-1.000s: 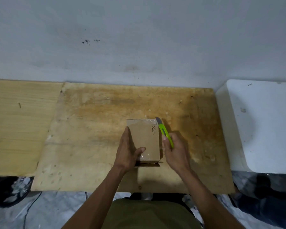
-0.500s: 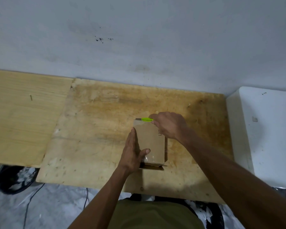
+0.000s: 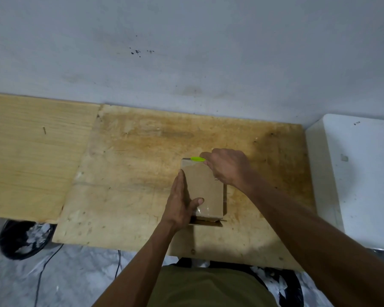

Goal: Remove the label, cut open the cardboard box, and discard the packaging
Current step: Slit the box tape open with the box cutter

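Observation:
A small brown cardboard box (image 3: 205,187) lies flat on the stained plywood board (image 3: 142,173), its near flap hanging open at the front. My left hand (image 3: 181,203) presses along the box's left side, thumb on the taped top. My right hand (image 3: 227,168) is closed around a lime-green utility knife (image 3: 197,159), which lies sideways across the box's far edge, its tip pointing left. No label is visible on the box; a little handwriting shows by my right wrist.
A lighter wooden panel (image 3: 31,151) adjoins the board on the left. A white block (image 3: 359,178) stands at the right. The grey wall (image 3: 186,52) rises right behind. A black bin (image 3: 22,238) with crumpled waste sits on the floor at lower left.
My right hand carried the knife from the box's right side up to its far edge and turned it sideways. Since half a second ago it has barely shifted. The left hand stays on the box.

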The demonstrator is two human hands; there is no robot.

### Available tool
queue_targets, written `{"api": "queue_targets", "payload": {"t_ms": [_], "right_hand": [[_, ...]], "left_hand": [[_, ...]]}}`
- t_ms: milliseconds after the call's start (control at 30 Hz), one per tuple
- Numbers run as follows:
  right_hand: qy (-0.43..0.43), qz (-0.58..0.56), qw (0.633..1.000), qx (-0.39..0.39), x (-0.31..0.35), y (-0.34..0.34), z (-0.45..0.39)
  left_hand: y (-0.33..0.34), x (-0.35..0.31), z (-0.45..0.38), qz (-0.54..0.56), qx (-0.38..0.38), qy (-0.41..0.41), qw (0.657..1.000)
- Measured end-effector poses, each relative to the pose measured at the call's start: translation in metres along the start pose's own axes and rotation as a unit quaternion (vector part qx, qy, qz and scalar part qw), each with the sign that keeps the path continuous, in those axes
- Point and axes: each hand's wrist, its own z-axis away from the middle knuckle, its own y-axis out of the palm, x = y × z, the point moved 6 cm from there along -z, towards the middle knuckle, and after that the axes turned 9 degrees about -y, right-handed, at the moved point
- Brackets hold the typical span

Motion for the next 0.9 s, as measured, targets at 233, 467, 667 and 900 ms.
{"api": "queue_targets", "payload": {"t_ms": [233, 467, 667, 900], "right_hand": [[-0.025, 0.059, 0.997, -0.040, -0.014, 0.002, 0.012], [-0.040, 0.081, 0.995, -0.035, -0.026, -0.004, 0.022], [-0.035, 0.074, 0.996, -0.018, -0.032, -0.009, 0.029], [-0.019, 0.080, 0.997, -0.001, -0.040, -0.015, 0.038]], "left_hand": [[0.001, 0.002, -0.001, 0.008, 0.005, -0.013, 1.000], [0.001, 0.003, -0.001, 0.014, 0.003, -0.016, 1.000], [0.001, 0.000, 0.000, -0.008, -0.007, -0.003, 1.000], [0.000, -0.001, 0.001, -0.032, -0.003, -0.009, 0.999]]}}
